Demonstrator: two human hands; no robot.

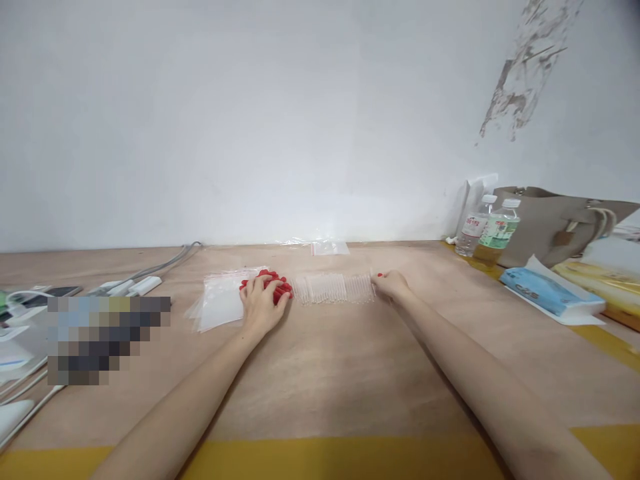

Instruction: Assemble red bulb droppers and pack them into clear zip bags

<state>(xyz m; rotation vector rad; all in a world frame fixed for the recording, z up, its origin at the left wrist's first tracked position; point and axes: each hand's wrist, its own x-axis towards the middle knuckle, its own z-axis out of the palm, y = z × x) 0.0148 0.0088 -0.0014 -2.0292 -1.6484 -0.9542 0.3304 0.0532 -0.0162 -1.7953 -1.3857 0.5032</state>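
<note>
A row of small clear plastic tubes [333,289] lies side by side on the brown table [325,373]. My left hand [261,305] rests flat at the row's left end, over a small pile of red caps [277,286]. My right hand [391,285] touches the row's right end, fingers bent against the last tubes, with a bit of red showing at its fingertips. A stack of clear zip bags [220,301] lies just left of my left hand.
Another clear bag [329,248] lies by the wall. Two water bottles [489,228], a beige handbag [557,223] and a blue tissue pack [545,291] stand at the right. Cables and a charger [134,283] are at the left. A yellow strip runs along the front edge.
</note>
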